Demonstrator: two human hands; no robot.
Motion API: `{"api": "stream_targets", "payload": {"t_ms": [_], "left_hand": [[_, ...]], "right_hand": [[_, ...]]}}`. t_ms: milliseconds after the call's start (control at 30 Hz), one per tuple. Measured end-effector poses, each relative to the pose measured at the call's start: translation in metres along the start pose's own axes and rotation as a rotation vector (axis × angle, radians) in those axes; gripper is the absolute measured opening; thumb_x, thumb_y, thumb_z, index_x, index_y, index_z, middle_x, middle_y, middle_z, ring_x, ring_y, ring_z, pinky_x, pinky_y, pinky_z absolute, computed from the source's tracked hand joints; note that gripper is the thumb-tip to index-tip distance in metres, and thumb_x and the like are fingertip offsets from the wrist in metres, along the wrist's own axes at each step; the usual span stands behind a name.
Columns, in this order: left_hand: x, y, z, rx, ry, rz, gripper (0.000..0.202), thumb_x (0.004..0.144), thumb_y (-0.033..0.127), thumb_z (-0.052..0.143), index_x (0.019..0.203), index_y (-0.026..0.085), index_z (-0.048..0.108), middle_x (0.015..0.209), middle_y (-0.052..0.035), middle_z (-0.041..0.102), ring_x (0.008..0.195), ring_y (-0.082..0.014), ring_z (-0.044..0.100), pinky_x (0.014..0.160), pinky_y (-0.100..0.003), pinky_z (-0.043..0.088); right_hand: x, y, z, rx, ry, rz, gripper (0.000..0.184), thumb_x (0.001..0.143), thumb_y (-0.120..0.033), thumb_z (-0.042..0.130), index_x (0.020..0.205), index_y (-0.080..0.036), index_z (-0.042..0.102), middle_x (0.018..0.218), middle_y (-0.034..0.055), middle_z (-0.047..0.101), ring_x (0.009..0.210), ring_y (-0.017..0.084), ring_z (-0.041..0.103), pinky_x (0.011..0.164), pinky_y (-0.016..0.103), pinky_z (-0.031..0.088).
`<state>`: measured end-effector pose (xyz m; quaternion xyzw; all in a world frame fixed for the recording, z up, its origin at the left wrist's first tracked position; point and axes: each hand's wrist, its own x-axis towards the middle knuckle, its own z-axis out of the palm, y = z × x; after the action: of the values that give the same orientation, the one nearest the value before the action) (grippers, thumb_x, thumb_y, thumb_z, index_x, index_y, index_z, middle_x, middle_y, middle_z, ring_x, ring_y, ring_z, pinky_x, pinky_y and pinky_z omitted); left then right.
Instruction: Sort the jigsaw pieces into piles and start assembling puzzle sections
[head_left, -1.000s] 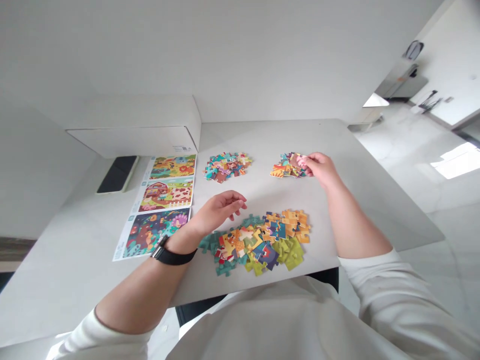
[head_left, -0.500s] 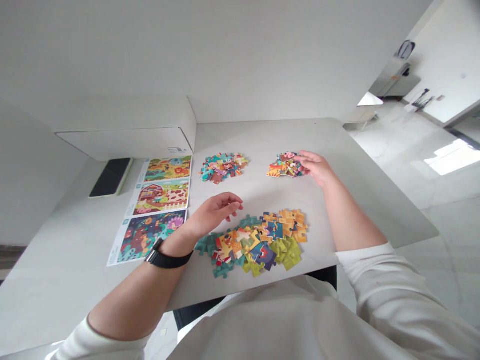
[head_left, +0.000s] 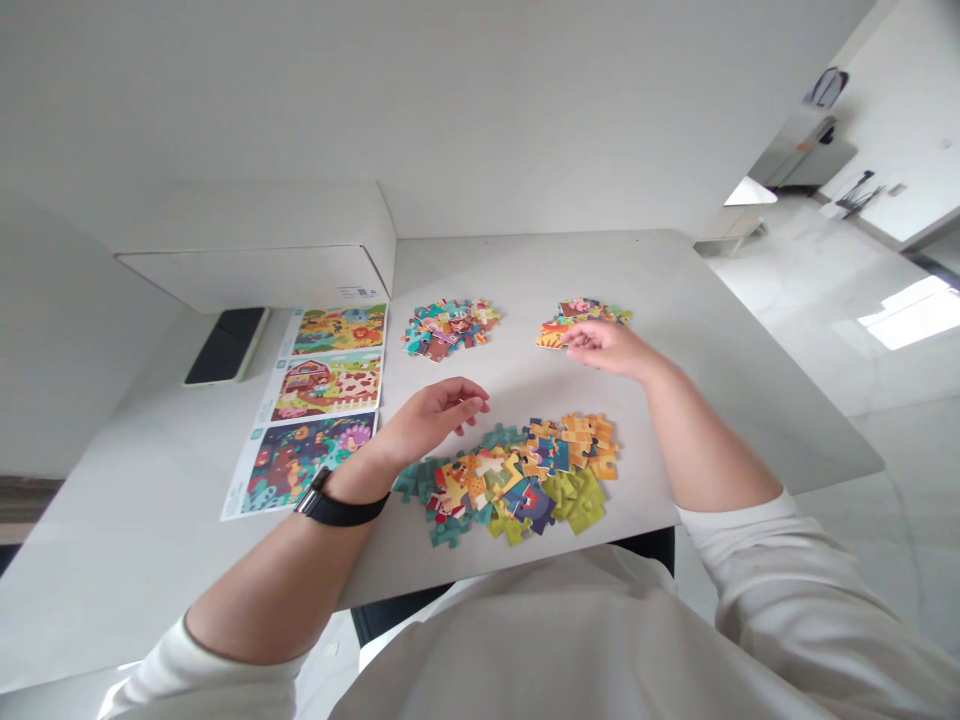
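Observation:
My left hand (head_left: 439, 418) hovers just behind the big near pile of jigsaw pieces (head_left: 517, 480), fingers loosely bent and apart, with nothing visible in it. That pile mixes teal, yellow-green, orange and patterned pieces, several overlapping. My right hand (head_left: 611, 348) is over the front edge of the small far-right pile of jigsaw pieces (head_left: 581, 308), covering part of it. Its fingers point left, slightly parted, and no piece shows in them. A third pile of jigsaw pieces (head_left: 450, 328), mostly teal, brown and cream, lies at the back centre.
Left of the piles is a picture sheet (head_left: 326, 390) with three coloured scenes. A phone (head_left: 226, 346) lies beside it, in front of a white box (head_left: 255, 275). The white table (head_left: 645, 270) meets a wall at the back; its right edge drops to a shiny floor.
My right hand has moved left and toward me, from the right side of the small far pile to its front. My left hand has hardly moved. The view has shifted slightly.

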<state>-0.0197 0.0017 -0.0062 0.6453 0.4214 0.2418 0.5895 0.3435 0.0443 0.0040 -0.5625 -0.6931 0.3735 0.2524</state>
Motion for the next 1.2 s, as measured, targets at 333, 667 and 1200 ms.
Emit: {"api": "stream_targets", "payload": {"t_ms": [333, 667, 1200], "left_hand": [[0.0, 0.0, -0.001, 0.011, 0.007, 0.001, 0.044, 0.091, 0.059, 0.073, 0.109, 0.019, 0.071, 0.103, -0.0085, 0.079, 0.075, -0.0164, 0.066, 0.066, -0.031, 0.056], [-0.001, 0.002, -0.001, 0.008, -0.002, 0.005, 0.042, 0.093, 0.058, 0.072, 0.111, 0.02, 0.071, 0.105, -0.0085, 0.078, 0.08, -0.0181, 0.068, 0.069, -0.032, 0.056], [0.001, -0.001, -0.001, 0.002, -0.003, 0.039, 0.041, 0.093, 0.058, 0.073, 0.109, 0.02, 0.073, 0.104, -0.0088, 0.078, 0.081, -0.0183, 0.067, 0.068, -0.031, 0.057]], "right_hand": [[-0.026, -0.033, 0.017, -0.359, -0.577, 0.061, 0.028, 0.072, -0.031, 0.087, 0.098, -0.026, 0.079, 0.09, 0.0017, 0.081, 0.077, 0.022, 0.071, 0.068, 0.031, 0.045], [-0.014, -0.022, -0.004, 0.306, -0.283, 0.161, 0.038, 0.076, -0.053, 0.089, 0.09, -0.02, 0.075, 0.076, 0.0002, 0.067, 0.063, 0.013, 0.057, 0.059, 0.027, 0.045], [-0.008, -0.012, -0.012, 0.546, 0.18, 0.1, 0.051, 0.069, -0.062, 0.094, 0.086, -0.024, 0.066, 0.063, -0.0047, 0.055, 0.057, 0.012, 0.05, 0.056, 0.026, 0.041]]}}
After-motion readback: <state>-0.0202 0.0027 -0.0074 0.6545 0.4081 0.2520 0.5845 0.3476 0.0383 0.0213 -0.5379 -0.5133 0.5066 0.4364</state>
